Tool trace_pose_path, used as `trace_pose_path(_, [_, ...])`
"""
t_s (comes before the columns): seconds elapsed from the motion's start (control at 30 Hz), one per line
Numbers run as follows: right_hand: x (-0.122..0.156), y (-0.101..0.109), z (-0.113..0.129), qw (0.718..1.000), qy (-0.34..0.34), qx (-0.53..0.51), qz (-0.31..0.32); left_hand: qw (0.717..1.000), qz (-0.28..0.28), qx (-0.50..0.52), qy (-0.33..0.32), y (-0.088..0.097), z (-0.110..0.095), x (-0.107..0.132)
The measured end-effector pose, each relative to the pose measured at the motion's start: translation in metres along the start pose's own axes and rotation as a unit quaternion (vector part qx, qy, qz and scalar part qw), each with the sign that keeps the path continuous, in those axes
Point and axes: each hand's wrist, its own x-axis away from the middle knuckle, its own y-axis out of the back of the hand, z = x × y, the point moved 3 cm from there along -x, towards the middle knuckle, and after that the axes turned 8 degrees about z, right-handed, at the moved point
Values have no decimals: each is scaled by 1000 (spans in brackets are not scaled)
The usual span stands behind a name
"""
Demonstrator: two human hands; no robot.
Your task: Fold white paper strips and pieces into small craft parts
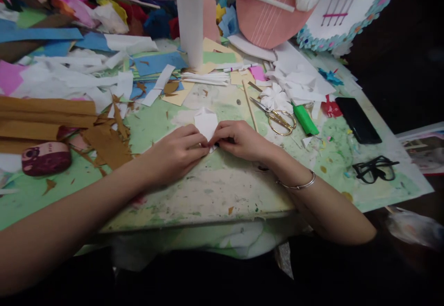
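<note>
A small white piece of paper (pixel 206 121), pointed toward me, lies low over the table's middle. My left hand (pixel 178 151) pinches its near end, fingers closed. From the other side my right hand (pixel 239 138) grips the same end between thumb and forefinger. The fingertips of both hands meet there and hide the paper's tip. To the right of my right hand lie gold-handled scissors (pixel 282 120) and a thin wooden stick (pixel 250 107). A white paper flower (pixel 275 96) sits just behind the scissors.
Brown crepe paper (pixel 45 116) and a maroon case (pixel 46 159) lie at left. A white roll (pixel 190 23) stands at the back. On the right are a green tube (pixel 305 120), a black phone (pixel 358 120) and black glasses (pixel 375 170). Decorated paper instruments (pixel 274 12) lean behind.
</note>
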Motion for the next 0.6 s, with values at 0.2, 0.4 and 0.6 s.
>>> trace_pose_path(0.2, [-1,0,1,1000,-11,4,8,990,54,-123,30,3,-16,3])
trace_pose_path(0.4, [-2,0,1,999,-38,-3,-3,989,49,-136,32,1,-24,5])
trace_pose_path(0.6, [0,-2,-2,995,-67,-70,-24,992,59,-107,31,-5,-24,7])
